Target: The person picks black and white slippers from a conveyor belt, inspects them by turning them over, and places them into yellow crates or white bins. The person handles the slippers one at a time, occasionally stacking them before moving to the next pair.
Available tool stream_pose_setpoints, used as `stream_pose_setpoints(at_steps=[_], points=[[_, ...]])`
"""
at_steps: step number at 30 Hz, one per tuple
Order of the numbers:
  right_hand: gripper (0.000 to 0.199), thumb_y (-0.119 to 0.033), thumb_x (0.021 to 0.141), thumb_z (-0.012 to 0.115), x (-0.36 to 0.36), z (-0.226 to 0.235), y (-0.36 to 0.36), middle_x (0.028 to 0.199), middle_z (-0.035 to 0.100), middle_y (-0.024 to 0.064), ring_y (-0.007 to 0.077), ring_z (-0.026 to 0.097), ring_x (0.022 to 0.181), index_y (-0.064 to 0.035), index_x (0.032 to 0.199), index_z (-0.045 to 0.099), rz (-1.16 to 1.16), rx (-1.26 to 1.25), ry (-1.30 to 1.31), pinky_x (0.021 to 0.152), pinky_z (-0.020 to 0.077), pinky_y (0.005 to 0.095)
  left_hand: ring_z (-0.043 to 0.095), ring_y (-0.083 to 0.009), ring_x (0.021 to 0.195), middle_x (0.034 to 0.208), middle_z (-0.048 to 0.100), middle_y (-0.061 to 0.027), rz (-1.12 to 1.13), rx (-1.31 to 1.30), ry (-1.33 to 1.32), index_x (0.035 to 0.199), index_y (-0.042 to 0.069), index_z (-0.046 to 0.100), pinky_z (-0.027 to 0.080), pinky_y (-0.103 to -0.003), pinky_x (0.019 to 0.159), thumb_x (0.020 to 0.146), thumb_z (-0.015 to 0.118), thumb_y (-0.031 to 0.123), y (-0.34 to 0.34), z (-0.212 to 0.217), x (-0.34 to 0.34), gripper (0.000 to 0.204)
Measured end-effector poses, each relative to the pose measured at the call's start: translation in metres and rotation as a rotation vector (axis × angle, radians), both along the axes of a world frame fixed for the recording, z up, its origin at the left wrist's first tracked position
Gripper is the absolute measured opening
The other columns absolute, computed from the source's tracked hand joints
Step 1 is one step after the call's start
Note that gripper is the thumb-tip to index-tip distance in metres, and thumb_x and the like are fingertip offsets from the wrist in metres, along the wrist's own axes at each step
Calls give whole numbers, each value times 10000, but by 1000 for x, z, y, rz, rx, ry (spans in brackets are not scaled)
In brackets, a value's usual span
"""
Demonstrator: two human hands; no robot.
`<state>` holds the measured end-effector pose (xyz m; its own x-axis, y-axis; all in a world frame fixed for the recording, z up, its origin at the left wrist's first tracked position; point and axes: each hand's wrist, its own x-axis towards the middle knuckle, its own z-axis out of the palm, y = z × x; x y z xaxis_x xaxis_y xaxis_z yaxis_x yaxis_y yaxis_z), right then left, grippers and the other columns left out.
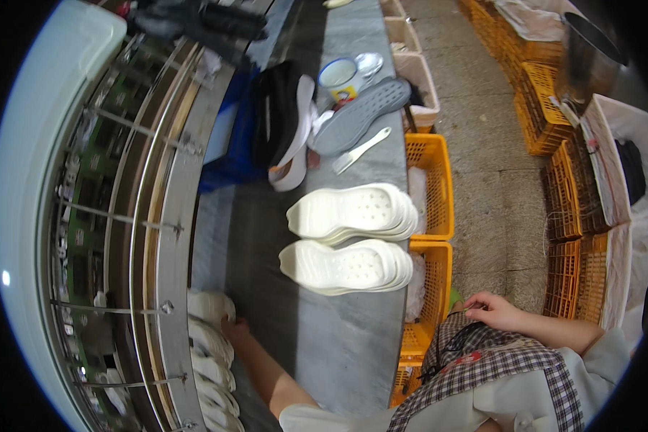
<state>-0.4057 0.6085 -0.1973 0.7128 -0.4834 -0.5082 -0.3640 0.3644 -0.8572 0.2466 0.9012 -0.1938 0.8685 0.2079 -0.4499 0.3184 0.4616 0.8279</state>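
Beside the bench (338, 338), the left hand (236, 331) touched white soles (210, 338), its grip unclear; the right hand (493, 311) rested loosely curled, empty, on a checked apron (497, 360).

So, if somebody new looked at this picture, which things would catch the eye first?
Probably the two stacks of white shoe soles lying side by side in the middle of the grey worktable. Next, the bright orange plastic crates along the table's right edge. The left hand reaches to a row of white soles by the steel conveyor rail, while the right hand rests at the checked apron.
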Motion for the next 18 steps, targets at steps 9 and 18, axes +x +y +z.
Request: stream_pose_setpoints(at_steps=[9, 18], points=[[378, -348, 865, 646, -47, 12, 13, 1074, 569, 135, 241, 583, 961, -66, 1115, 609, 95, -235, -106, 838, 480, 330, 575, -253, 1048, 1173, 582, -121, -369, 90, -307, 1187, 32, 554, 544, -353, 828, 855, 545, 120, 27, 50, -214, 344], [664, -370, 916, 579, -123, 31, 52, 1296, 483, 163, 252, 491, 1181, -86, 1428, 266, 147, -259, -446, 935, 448, 357, 603, -271, 912, 1125, 601, -128, -852, -5, -253, 1161, 28, 547, 540, -350, 740, 846, 539, 72, 39, 107, -568, 319]])
